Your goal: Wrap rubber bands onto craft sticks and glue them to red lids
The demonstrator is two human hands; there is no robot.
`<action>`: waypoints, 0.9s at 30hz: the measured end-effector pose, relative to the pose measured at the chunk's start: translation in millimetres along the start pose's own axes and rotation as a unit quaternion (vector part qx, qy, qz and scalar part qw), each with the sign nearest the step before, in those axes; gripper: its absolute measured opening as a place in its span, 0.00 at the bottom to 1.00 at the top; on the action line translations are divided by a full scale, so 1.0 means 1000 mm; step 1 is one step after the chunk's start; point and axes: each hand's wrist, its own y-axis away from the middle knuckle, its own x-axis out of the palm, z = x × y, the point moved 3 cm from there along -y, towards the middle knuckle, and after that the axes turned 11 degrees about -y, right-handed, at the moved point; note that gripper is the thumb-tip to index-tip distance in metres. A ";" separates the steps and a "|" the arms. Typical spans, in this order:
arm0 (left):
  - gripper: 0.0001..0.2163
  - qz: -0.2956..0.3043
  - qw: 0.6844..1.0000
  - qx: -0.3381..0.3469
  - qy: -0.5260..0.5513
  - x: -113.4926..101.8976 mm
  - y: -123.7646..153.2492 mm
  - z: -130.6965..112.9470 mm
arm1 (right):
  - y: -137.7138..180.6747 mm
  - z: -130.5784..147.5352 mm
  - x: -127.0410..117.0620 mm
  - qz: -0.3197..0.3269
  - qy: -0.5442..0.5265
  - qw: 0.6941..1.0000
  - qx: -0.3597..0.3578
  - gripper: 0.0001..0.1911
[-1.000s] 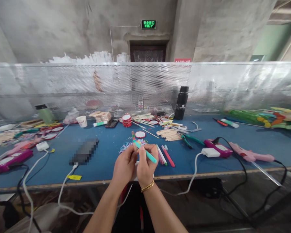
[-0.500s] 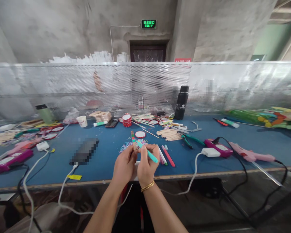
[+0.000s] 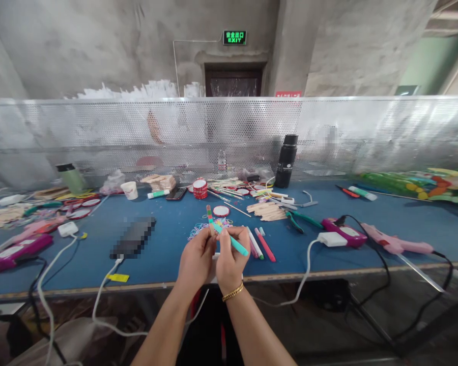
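Left hand [image 3: 196,259]: raised just above the near edge of the blue-topped table [image 3: 168,254], fingers pinched on the lower end of a flat wooden craft stick banded in red, green and pink [image 3: 209,217], which stands nearly upright between the two hands. Right hand [image 3: 230,256]: a gold chain bracelet [image 3: 232,293] at the wrist, fingers closed round a teal marker pen [image 3: 232,240] whose tip meets the stick's face and whose barrel slants down to the right. The two hands touch. Behind them on the table: a loose heap of small coloured rubber bands [image 3: 204,227] and a round red-rimmed white disc [image 3: 221,211]. Just right of the hands: a pink marker [image 3: 265,246] and a white-and-green marker [image 3: 255,243], lying side by side. Further right: green-handled pliers [image 3: 299,220], a white power adapter [image 3: 331,239], a pink hot-glue gun [image 3: 395,245]. Left: a blurred dark phone [image 3: 133,237] on a white cable. At the rear: a pile of plain wooden sticks [image 3: 266,211], a black flask [image 3: 285,161], a perforated metal screen [image 3: 99,137].
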 end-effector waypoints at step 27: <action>0.13 -0.008 1.000 0.000 0.001 -0.003 0.000 -0.004 | -0.004 -0.006 0.000 -0.024 0.033 0.999 0.009 0.12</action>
